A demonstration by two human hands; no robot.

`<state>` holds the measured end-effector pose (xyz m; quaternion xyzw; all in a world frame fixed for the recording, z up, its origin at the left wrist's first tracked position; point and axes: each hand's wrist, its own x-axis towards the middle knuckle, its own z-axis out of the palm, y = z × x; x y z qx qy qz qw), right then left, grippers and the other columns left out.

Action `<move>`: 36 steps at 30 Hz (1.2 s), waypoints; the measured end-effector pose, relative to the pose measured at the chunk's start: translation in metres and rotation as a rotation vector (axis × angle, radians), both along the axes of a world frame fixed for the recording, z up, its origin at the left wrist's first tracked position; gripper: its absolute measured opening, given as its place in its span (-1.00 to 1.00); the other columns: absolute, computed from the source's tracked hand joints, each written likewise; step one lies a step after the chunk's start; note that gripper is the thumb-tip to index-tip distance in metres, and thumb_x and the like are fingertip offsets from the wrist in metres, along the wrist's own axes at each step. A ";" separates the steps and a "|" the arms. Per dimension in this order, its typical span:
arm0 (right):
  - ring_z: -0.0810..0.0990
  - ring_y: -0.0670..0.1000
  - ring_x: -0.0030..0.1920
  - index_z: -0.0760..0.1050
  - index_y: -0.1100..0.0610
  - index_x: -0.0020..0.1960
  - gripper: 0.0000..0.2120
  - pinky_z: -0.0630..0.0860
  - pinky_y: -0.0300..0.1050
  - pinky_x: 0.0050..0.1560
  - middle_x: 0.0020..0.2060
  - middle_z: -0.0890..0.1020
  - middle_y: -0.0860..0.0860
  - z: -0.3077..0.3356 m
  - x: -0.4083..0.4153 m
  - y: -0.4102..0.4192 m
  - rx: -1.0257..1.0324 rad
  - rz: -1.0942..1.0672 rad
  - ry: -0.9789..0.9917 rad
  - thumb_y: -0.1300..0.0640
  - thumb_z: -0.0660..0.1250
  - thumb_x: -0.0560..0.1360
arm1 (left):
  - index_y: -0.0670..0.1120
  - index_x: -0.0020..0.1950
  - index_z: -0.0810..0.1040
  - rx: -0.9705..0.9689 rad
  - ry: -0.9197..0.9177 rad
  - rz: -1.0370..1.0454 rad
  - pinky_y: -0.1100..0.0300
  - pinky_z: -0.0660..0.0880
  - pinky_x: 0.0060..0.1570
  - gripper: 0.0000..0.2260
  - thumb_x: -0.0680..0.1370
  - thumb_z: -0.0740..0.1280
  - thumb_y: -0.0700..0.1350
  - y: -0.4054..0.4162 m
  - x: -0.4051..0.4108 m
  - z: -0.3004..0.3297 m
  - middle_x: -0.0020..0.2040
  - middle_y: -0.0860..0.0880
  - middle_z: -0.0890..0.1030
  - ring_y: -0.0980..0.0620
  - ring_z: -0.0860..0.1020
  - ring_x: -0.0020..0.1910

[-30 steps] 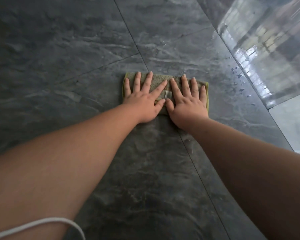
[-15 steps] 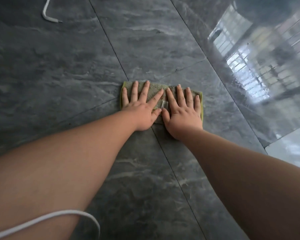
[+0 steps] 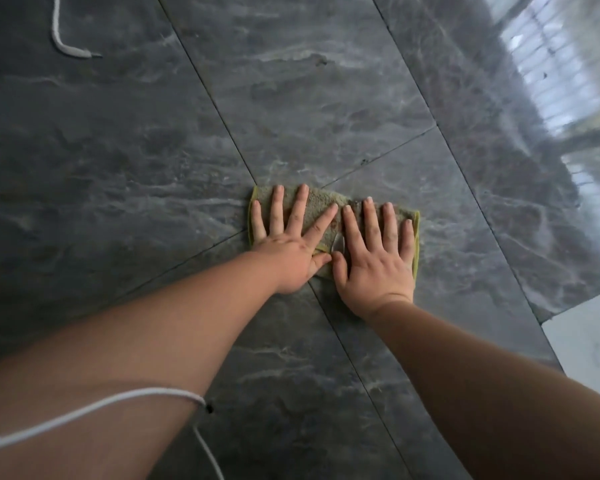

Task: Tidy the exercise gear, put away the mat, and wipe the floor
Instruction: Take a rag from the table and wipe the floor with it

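So the floor (image 3: pixel 125 174) takes up basically the whole view, big dark grey marble-look tiles with pale veining and thin grout lines, and there's a bright window glare (image 3: pixel 565 81) reflecting off the glossy part at the upper right. A paler tile (image 3: pixel 589 337) peeks in at the right edge. Both bare forearms reach out from the bottom of the shot toward the middle. The cloth (image 3: pixel 321 202), a small green-brown rag with a yellowish edge, lies flat on the floor right where several grout lines meet. Left hand (image 3: pixel 291 251) is pressed flat on its left half, fingers straight and spread apart, and the right hand (image 3: pixel 374 268) is flat on the right half the same way, with the two thumbs touching in between. A white cord (image 3: pixel 94 410) crosses the left forearm near the bottom, and another bit of white cord (image 3: pixel 66 48) lies on the floor at the top left, well apart from the cloth.
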<state>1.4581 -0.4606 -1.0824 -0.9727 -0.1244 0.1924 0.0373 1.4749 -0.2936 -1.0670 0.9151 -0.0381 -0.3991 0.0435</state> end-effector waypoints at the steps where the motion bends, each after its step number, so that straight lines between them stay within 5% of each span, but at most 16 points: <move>1: -0.19 0.16 0.59 -0.12 -0.06 0.62 -0.32 -0.16 0.31 0.52 0.61 -0.05 0.04 0.000 0.000 0.000 0.001 0.003 0.005 -0.22 -0.01 0.58 | 0.34 0.39 -0.54 0.005 0.015 -0.002 -0.38 -0.51 0.29 -0.34 0.59 -0.05 0.37 0.000 0.001 0.000 0.33 -0.01 -0.69 -0.24 -0.63 0.36; 12: -0.14 0.18 0.59 -0.06 -0.05 0.62 -0.32 -0.16 0.30 0.52 0.61 -0.01 0.05 0.002 0.000 0.000 0.008 0.009 0.001 -0.23 0.01 0.57 | 0.32 0.45 -0.48 -0.003 -0.015 -0.015 -0.39 -0.47 0.32 -0.32 0.59 -0.01 0.35 0.000 -0.001 0.003 0.38 -0.02 -0.65 -0.27 -0.56 0.43; 23: -0.17 0.10 0.60 -0.10 -0.11 0.61 -0.35 -0.24 0.19 0.54 0.61 -0.06 -0.01 -0.001 -0.012 0.001 0.024 -0.039 -0.115 -0.25 -0.07 0.57 | 0.29 0.53 -0.37 0.014 -0.278 -0.122 -0.35 -0.38 0.41 -0.35 0.59 -0.05 0.36 0.008 -0.007 -0.006 0.55 -0.06 -0.47 -0.25 -0.45 0.51; 36: -0.30 0.12 0.58 -0.21 -0.14 0.60 -0.35 -0.30 0.21 0.53 0.60 -0.19 0.01 0.008 -0.146 0.012 0.048 0.026 0.006 -0.26 -0.09 0.59 | 0.25 0.53 -0.37 0.021 -0.320 -0.009 -0.36 -0.34 0.42 -0.37 0.59 -0.07 0.33 0.021 -0.176 -0.004 0.57 -0.10 -0.42 -0.29 -0.39 0.53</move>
